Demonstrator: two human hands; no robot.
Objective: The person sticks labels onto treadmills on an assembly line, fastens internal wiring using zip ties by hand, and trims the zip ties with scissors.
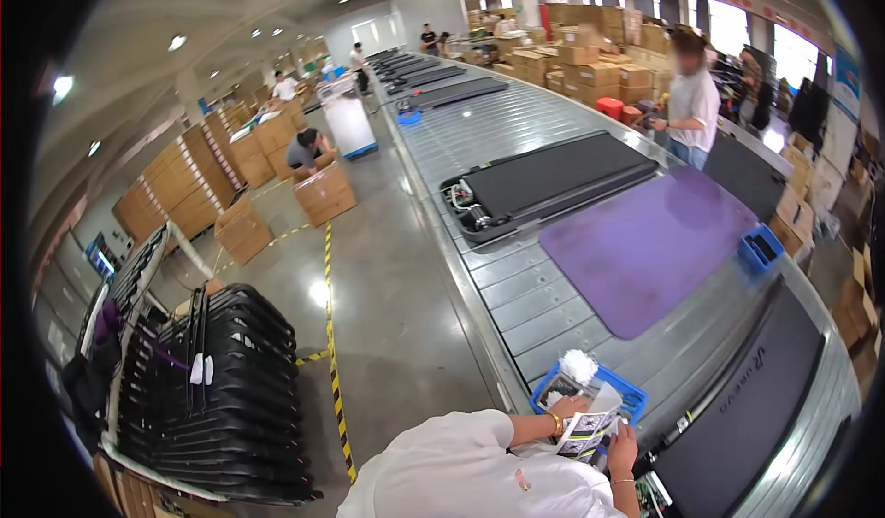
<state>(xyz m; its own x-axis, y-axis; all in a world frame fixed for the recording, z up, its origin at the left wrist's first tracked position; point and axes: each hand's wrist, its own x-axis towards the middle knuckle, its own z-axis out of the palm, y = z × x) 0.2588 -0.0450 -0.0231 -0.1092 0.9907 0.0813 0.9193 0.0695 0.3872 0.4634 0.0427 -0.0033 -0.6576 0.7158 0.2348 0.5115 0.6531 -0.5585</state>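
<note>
A printed leaflet (587,433) with dark panels is held between my two hands, above a blue plastic basket (634,394). My left hand (571,408), with a gold bracelet at its wrist, is closed at the upper left part of the leaflet; its fingers are partly hidden. At the right edge, my right hand (623,446) pinches the paper. White crumpled material (579,366) sits in the basket. Beside my right arm lies a black treadmill (737,417) with lettering on its belt. A green circuit board (653,495) shows at its near end.
On the metal roller conveyor (512,288) lie a purple mat (645,251), another treadmill (562,186) and a blue bin (761,249). A rack of black frames (230,398) stands left. A person (691,103) is across the line; another bends over a carton (324,193).
</note>
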